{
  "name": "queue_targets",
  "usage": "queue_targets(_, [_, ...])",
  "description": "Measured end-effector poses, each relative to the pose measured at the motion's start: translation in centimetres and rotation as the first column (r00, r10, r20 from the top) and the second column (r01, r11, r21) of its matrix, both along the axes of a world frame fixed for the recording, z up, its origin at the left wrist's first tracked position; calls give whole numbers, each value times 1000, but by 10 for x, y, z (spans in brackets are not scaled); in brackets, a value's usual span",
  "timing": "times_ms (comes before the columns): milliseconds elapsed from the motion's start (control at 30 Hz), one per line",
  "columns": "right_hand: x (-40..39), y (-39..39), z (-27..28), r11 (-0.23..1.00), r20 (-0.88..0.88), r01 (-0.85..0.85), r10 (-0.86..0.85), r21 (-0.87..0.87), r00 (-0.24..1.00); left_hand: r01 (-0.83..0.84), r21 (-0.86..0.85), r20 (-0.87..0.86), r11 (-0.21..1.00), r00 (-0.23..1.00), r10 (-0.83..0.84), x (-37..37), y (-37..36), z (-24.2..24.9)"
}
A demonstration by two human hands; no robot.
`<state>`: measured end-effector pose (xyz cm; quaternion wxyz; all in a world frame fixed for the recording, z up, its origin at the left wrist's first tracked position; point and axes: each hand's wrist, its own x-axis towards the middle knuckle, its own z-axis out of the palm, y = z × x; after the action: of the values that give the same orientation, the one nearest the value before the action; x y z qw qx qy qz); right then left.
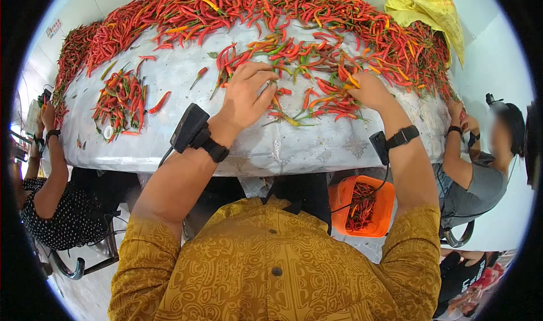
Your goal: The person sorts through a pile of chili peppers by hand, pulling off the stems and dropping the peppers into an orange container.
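Your left hand point(247, 93) rests fingers-down on loose red and green chili peppers point(294, 55) spread across the white plastic-covered table point(271, 145). Your right hand point(370, 89) pinches chilies nearby. An orange plastic bucket point(362, 205) of chilies sits below.

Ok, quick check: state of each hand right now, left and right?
Left hand: open, fingers spread, resting on the chillies; holds nothing visible.
Right hand: curled closed among the chillies; whether it grips any cannot be told.
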<state>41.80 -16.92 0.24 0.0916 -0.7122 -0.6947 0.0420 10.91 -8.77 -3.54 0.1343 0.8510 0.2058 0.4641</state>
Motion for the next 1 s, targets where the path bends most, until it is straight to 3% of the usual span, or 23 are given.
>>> queue_targets(33, [0, 3, 0, 999, 99, 41, -39, -20, 994, -1, 1, 0, 1000, 1000, 1, 0, 0, 0])
queue_targets(133, [-3, 10, 8, 986, 59, 72, -64, -151, 996, -7, -4, 3, 1000, 1000, 7, -2, -1, 1])
queue_targets(267, [-12, 9, 16, 980, 20, 76, -74, -186, 997, -12, 6, 15, 1000, 1000, 12, -2, -1, 1])
queue_targets(467, [-12, 0, 14, 989, 8, 149, -149, -2, 989, -10, 6, 25, 1000, 1000, 10, -1, 0, 1])
queue_targets(533, [-16, -3, 19, 961, -163, 118, -78, 249, 983, -10, 1, 32, 1000, 999, 10, 0, 1, 2])
queue_targets(567, [-20, -4, 22, 962, -164, 120, -81, 245, 983, -14, 3, 32, 1000, 999, 14, 0, 1, 2])
queue_targets(633, [-41, -3, 32, 964, -73, -101, 122, 245, 990, -13, 5, 30, 1000, 999, 13, 1, 2, 1])
queue_targets(667, [-51, -2, 32, 964, -74, -99, 120, 245, 990, -18, -4, 28, 1000, 999, 18, 1, 2, 0])
queue_targets(733, [-71, -4, 31, 942, 37, -312, 310, 122, 950, -25, -13, 26, 1000, 999, 25, 1, 3, 0])
queue_targets(767, [-79, -4, 26, 942, 37, -314, 312, 122, 949, -19, -13, 35, 1000, 999, 19, 1, 3, 0])
queue_targets(833, [-89, -4, 14, 942, 164, -333, 335, -39, 928, -19, -12, 43, 1000, 999, 19, -1, 3, 0])
queue_targets(1000, [-92, -1, 3, 950, 141, -307, 312, -56, 939, -32, -18, 44, 999, 999, 33, -2, 2, 0])
